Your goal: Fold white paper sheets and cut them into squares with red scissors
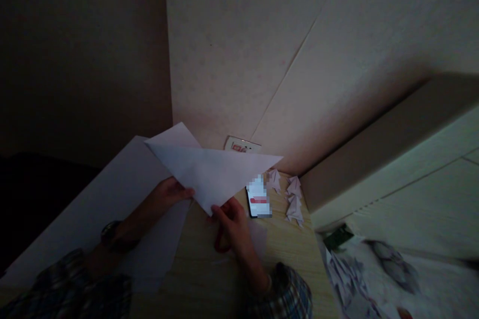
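A white, roughly triangular folded sheet of paper [219, 177] held in both hands above a pale, wood-grained table [202, 266]. The left hand [174, 192] is clamped on the sheet's lower left edge; the right hand [232, 217] pinches the lowest corner, its thumb on the near face. At the upper left, a pale paper flap [178, 135] projects beyond the long upper edge; how its layers join cannot be told.

The step in hand appears to be a diagonal fold, judged not yet finished, since the outlines do not match. The next move would call for bringing edges and corners into line, then pressing the crease flat against a firm surface.

Beneath the left forearm lies a large, flat white sheet [123, 189]. Right of the folded sheet are a dark-edged phone with a lit screen [258, 202] and several small, pointed white paper pieces [294, 208]. A red, loop-shaped handle [221, 245], partly hidden, lies near the right wrist.
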`<state>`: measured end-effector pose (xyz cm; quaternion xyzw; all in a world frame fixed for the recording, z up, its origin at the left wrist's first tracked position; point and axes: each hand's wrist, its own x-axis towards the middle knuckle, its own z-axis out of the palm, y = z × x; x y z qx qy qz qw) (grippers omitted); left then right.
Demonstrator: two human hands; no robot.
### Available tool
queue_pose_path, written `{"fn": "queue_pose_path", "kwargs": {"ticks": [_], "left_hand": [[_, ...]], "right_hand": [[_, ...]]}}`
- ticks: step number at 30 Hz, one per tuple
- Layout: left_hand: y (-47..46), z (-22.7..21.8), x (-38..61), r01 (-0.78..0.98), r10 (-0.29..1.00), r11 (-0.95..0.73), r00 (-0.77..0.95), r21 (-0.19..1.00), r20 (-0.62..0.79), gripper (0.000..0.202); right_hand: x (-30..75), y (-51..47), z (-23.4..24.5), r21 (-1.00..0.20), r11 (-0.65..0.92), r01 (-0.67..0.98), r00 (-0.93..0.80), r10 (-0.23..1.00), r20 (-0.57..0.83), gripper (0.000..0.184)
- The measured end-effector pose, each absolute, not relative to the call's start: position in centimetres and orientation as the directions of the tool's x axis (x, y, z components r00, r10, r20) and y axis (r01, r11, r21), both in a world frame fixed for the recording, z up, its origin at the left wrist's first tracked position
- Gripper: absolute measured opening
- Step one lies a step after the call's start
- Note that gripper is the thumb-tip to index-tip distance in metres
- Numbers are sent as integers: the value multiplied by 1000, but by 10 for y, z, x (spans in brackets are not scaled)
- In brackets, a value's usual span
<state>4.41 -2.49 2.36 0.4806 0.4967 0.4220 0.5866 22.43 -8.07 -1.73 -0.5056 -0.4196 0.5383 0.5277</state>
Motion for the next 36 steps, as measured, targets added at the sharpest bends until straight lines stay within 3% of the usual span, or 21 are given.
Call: {"fn": "queue_pose_path", "kwargs": {"ticks": [5, 10, 14, 22, 27, 36], "left_hand": [[-26, 25, 39, -170, 977, 183, 142, 968, -160, 40], [-23, 16, 33, -246, 966, 253, 110, 936, -233, 61], [-24, 18, 31, -160, 957, 277, 131, 948, -257, 65], [-19, 28, 32, 54, 967, 142, 206, 988, -150, 48], [-15, 6, 32, 108, 935, 84, 334, 991, -116, 56], [-23, -4, 34, 114, 764, 105, 627, 988, -153, 70]], "right_hand": [[232, -84, -14, -989, -146, 4, 48, 988, -146, 23], [243, -83, 3, -989, 45, -138, 50, 998, 39, 23], [245, -83, 5, -968, 51, -245, 101, 994, 27, 18], [253, -80, 4, -921, 51, -387, 163, 987, -13, 52], [259, -76, 1, -904, 25, -427, 155, 987, -46, 66], [258, -81, 4, -978, -15, -209, 160, 986, -49, 45]]}}
